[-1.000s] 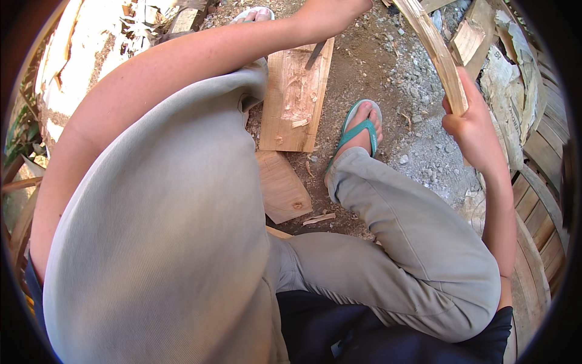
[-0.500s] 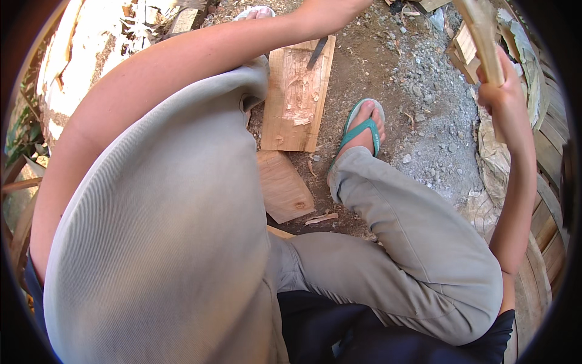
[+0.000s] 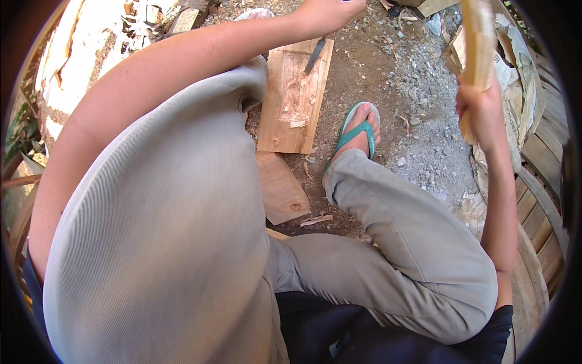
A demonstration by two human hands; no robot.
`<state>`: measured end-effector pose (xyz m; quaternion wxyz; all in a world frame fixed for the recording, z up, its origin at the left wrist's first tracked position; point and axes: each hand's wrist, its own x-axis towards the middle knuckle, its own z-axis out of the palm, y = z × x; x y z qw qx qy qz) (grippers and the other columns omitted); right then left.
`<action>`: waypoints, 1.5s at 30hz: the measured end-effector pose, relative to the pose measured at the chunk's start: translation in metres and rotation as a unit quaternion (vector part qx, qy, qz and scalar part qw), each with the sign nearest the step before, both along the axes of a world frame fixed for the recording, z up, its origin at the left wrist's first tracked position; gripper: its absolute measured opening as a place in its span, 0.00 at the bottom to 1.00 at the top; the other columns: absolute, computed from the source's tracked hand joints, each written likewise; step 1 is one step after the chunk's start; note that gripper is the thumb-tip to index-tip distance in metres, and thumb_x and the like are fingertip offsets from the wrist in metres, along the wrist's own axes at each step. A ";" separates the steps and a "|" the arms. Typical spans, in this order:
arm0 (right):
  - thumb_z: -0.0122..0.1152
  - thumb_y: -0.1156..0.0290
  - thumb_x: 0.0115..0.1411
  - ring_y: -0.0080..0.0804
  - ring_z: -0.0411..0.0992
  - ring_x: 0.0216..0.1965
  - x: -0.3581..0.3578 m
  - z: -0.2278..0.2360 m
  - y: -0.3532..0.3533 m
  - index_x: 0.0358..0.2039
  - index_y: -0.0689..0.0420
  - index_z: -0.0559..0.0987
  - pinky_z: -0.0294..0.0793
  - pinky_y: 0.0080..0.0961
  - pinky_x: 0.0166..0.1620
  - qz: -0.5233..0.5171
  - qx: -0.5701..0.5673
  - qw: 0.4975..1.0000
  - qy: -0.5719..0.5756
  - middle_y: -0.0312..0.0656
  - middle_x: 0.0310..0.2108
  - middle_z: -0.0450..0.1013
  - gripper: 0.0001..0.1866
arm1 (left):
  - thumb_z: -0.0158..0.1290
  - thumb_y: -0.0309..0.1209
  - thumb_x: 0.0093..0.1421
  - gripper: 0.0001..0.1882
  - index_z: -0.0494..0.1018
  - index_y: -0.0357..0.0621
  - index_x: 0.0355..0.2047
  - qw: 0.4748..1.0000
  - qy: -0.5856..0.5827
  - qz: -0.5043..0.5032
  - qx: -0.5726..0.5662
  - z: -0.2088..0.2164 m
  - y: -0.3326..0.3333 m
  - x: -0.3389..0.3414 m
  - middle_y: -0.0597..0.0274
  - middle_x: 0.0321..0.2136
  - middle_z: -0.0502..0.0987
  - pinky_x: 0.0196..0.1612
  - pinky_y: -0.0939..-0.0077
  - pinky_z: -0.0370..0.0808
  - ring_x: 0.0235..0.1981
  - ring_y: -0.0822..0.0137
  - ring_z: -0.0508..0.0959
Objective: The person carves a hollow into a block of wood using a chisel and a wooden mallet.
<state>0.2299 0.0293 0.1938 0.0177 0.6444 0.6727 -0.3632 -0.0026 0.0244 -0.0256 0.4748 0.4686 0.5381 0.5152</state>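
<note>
My left hand (image 3: 330, 16), at the top edge, is closed round a chisel (image 3: 314, 56). Its dark flat blade comes out below my wrist, with the tip on the carved part of a board; the handle is mostly hidden, apart from a blue bit beyond my fist. The pale board (image 3: 284, 138) lies on the ground with a rough, shallow recess and loose chips on it. At the upper right my right hand (image 3: 483, 112) grips a thick wooden stick (image 3: 478, 45), raised nearly upright. The stick's upper end leaves the picture.
Against the board's near end lies another wood piece (image 3: 280, 188), with a splinter (image 3: 316, 220) beside it. My foot in a green flip-flop (image 3: 362, 130) is right of the board. Grey gravel (image 3: 427, 145), crumpled sacking (image 3: 512, 124) and slatted wood (image 3: 541, 218) lie at the right.
My right hand has moved left and slightly down, and the stick has swung more upright. The left hand and chisel stay nearly in place; more chips lie in the recess.
</note>
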 end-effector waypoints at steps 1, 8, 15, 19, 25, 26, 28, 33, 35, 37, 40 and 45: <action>0.53 0.78 0.48 0.28 0.68 0.30 -0.001 0.001 -0.017 0.38 0.59 0.69 0.67 0.27 0.34 0.069 -0.025 0.997 -0.037 0.39 0.31 0.68 0.14 | 0.54 0.42 0.62 0.19 0.73 0.37 0.25 1.000 -0.005 -0.007 -0.001 0.008 0.004 0.003 0.56 0.17 0.73 0.28 0.61 0.72 0.21 0.65 0.73; 0.56 0.73 0.51 0.22 0.65 0.25 -0.005 -0.002 0.013 0.52 0.60 0.71 0.64 0.21 0.28 0.075 0.042 0.996 0.040 0.37 0.30 0.69 0.25 | 0.56 0.44 0.61 0.21 0.74 0.36 0.23 0.985 0.119 -0.001 -0.123 -0.013 -0.047 -0.029 0.55 0.16 0.74 0.28 0.59 0.73 0.20 0.63 0.76; 0.53 0.73 0.53 0.18 0.61 0.20 0.009 0.012 0.019 0.47 0.64 0.72 0.62 0.20 0.25 -0.004 0.023 0.988 0.154 0.33 0.25 0.65 0.19 | 0.55 0.43 0.62 0.20 0.72 0.40 0.21 0.994 -0.021 -0.028 -0.107 0.017 -0.024 -0.023 0.62 0.15 0.73 0.24 0.69 0.72 0.18 0.69 0.75; 0.52 0.75 0.49 0.18 0.62 0.23 0.013 0.006 0.010 0.49 0.62 0.72 0.62 0.19 0.27 0.038 -0.001 0.995 0.096 0.34 0.29 0.66 0.23 | 0.54 0.41 0.62 0.17 0.72 0.40 0.23 0.995 -0.017 -0.013 -0.096 0.029 -0.025 -0.021 0.63 0.16 0.73 0.24 0.70 0.72 0.18 0.70 0.74; 0.53 0.78 0.46 0.21 0.63 0.32 0.005 0.003 -0.009 0.58 0.57 0.70 0.64 0.21 0.34 0.093 0.026 0.995 0.032 0.33 0.32 0.65 0.33 | 0.54 0.38 0.62 0.15 0.70 0.41 0.24 0.997 -0.016 -0.019 -0.069 0.038 -0.030 -0.022 0.64 0.16 0.72 0.23 0.70 0.71 0.17 0.69 0.73; 0.53 0.79 0.46 0.21 0.64 0.32 0.004 0.003 -0.009 0.58 0.57 0.70 0.64 0.21 0.34 0.103 0.030 0.994 0.030 0.33 0.32 0.65 0.34 | 0.54 0.38 0.62 0.14 0.70 0.42 0.25 0.998 -0.023 -0.017 -0.058 0.036 -0.029 -0.023 0.65 0.16 0.71 0.23 0.69 0.70 0.17 0.70 0.72; 0.53 0.79 0.46 0.21 0.64 0.32 0.005 0.003 -0.012 0.59 0.57 0.70 0.65 0.22 0.34 0.124 0.070 0.990 0.013 0.33 0.32 0.65 0.35 | 0.54 0.39 0.62 0.14 0.70 0.42 0.25 0.996 -0.040 -0.018 -0.074 0.037 -0.029 -0.022 0.65 0.16 0.71 0.24 0.70 0.70 0.18 0.70 0.72; 0.52 0.79 0.47 0.29 0.68 0.31 0.009 0.018 -0.002 0.61 0.57 0.68 0.69 0.28 0.35 0.142 0.161 0.977 0.009 0.38 0.34 0.68 0.36 | 0.55 0.39 0.62 0.14 0.70 0.41 0.25 1.000 0.009 0.010 -0.013 0.031 -0.032 -0.020 0.64 0.18 0.71 0.27 0.70 0.69 0.21 0.71 0.72; 0.52 0.80 0.47 0.38 0.71 0.31 0.007 0.019 0.000 0.58 0.57 0.68 0.70 0.34 0.35 0.161 0.142 0.977 0.010 0.44 0.35 0.70 0.33 | 0.55 0.39 0.62 0.15 0.71 0.40 0.26 0.999 -0.031 0.005 -0.016 0.026 -0.029 -0.018 0.64 0.18 0.71 0.27 0.69 0.69 0.22 0.71 0.72; 0.52 0.81 0.46 0.45 0.73 0.32 -0.004 -0.008 -0.022 0.55 0.57 0.69 0.71 0.38 0.36 0.211 0.142 0.967 -0.011 0.50 0.36 0.72 0.31 | 0.56 0.38 0.61 0.14 0.71 0.40 0.27 1.000 -0.014 0.024 0.001 0.024 -0.030 -0.014 0.64 0.18 0.71 0.28 0.68 0.69 0.22 0.71 0.71; 0.53 0.81 0.46 0.48 0.76 0.39 -0.008 -0.011 -0.027 0.52 0.57 0.69 0.73 0.39 0.39 0.215 0.103 0.967 -0.086 0.56 0.39 0.74 0.28 | 0.56 0.38 0.61 0.14 0.71 0.40 0.27 0.999 -0.004 0.015 -0.043 0.028 -0.029 -0.015 0.64 0.19 0.71 0.28 0.67 0.70 0.22 0.71 0.71; 0.54 0.80 0.48 0.27 0.70 0.30 -0.013 0.008 0.006 0.54 0.59 0.70 0.69 0.26 0.32 0.086 0.117 0.989 0.034 0.40 0.35 0.72 0.28 | 0.54 0.37 0.61 0.14 0.71 0.39 0.26 0.999 0.017 0.040 0.013 0.019 -0.028 -0.016 0.62 0.19 0.71 0.27 0.66 0.70 0.22 0.70 0.71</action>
